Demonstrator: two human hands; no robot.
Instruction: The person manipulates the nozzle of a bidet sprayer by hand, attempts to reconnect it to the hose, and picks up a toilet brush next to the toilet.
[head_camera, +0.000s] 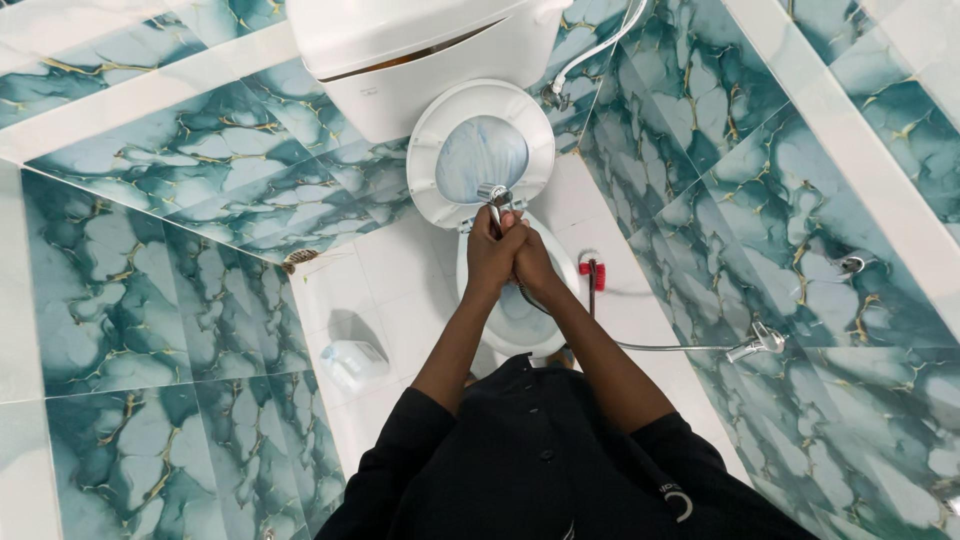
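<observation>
- The left hand and right hand meet over the toilet bowl, pressed together with the fingers of both curled tight around the handle of a metal sprayer.
- Only the sprayer's head shows, poking out at 12 o'clock from the hands; its handle is hidden inside the grip.
- The head sits just before the raised seat, which leans back against the white tank. A bluish sheen fills the seat's opening; whether it is the lid or water on it is hard to make out.
- A thin hose runs from under the right forearm toward 3 o'clock, to a wall tap on the green marbled tiles. Where it joins the sprayer is hidden by the arms.
- The bowl's near rim is covered by the forearms and the black shirt; the shirt is cut off at the lower edge.
- The tank's top is cut off at the upper edge.
- A white plastic jug stands on the floor at 8 o'clock from the bowl; any label on it is too blurred to tell.
- A small red-handled thing lies on the floor at 3 o'clock from the hands, too small to identify.
- A floor drain sits at 9 o'clock by the wall.
</observation>
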